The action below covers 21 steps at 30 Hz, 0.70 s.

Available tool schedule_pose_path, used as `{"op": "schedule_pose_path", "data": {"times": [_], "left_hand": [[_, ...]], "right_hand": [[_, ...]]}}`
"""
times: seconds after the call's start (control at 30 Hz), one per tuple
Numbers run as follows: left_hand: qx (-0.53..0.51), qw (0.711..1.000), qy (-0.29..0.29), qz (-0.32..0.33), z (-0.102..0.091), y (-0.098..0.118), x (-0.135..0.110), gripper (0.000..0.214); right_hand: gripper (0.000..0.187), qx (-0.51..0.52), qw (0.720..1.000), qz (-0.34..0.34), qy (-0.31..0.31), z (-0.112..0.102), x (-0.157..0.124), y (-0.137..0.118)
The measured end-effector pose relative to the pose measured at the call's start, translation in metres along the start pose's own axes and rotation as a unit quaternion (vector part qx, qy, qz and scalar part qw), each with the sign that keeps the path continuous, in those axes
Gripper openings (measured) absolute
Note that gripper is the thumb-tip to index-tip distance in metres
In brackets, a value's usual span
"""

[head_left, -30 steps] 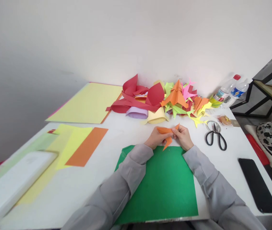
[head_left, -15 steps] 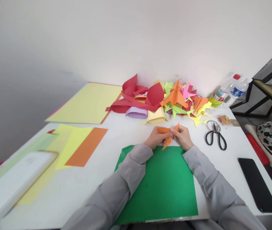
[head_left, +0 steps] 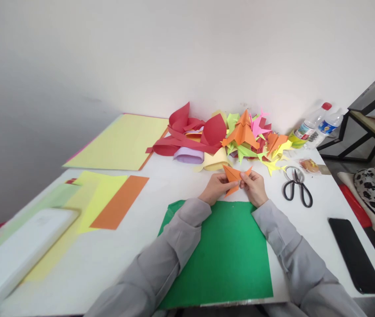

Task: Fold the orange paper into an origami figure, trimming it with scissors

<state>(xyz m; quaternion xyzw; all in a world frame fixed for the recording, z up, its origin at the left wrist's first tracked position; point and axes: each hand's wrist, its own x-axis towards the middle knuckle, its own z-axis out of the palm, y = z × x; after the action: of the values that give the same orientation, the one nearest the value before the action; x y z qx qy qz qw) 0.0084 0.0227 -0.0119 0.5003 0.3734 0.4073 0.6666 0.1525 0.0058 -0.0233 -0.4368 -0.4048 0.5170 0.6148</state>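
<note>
Both of my hands pinch a small folded orange paper figure (head_left: 233, 177) just above the far edge of a green paper sheet (head_left: 223, 259) on the white table. My left hand (head_left: 216, 188) grips its left side with closed fingers. My right hand (head_left: 254, 186) grips its right side, fingers also closed. The figure has pointed flaps sticking up and one tip pointing down between my hands. Grey sleeves cover both of my forearms.
A heap of folded and curled coloured paper (head_left: 227, 138) lies against the wall. Black scissors (head_left: 297, 188), two plastic bottles (head_left: 317, 123) and a black phone (head_left: 355, 255) are on the right. Yellow and orange sheets (head_left: 111, 198) lie at the left, and a white box (head_left: 18, 251) stands near the left corner.
The orange figure has been turned and lifted slightly, its flaps now pointing up. Both hands rose a little with it. Nothing else on the table has moved.
</note>
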Motion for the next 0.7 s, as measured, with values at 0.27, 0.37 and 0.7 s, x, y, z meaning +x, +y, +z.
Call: {"op": "schedule_pose_path", "data": {"times": [0.27, 0.37, 0.7], "left_hand": [[-0.001, 0.998, -0.050, 0.046, -0.0010, 0.0003, 0.0014, 0.021], [0.005, 0.999, -0.038, 0.030, -0.0004, 0.0014, 0.0010, 0.021], [0.037, 0.999, -0.021, 0.018, 0.0021, 0.0072, -0.0016, 0.023]], "right_hand": [[0.027, -0.072, 0.996, 0.005, -0.046, 0.0008, -0.0030, -0.0029], [0.031, -0.083, 0.996, 0.002, -0.028, 0.0013, -0.0027, -0.0025], [0.033, -0.032, 0.999, 0.007, -0.022, -0.0004, -0.0005, 0.0012]]}}
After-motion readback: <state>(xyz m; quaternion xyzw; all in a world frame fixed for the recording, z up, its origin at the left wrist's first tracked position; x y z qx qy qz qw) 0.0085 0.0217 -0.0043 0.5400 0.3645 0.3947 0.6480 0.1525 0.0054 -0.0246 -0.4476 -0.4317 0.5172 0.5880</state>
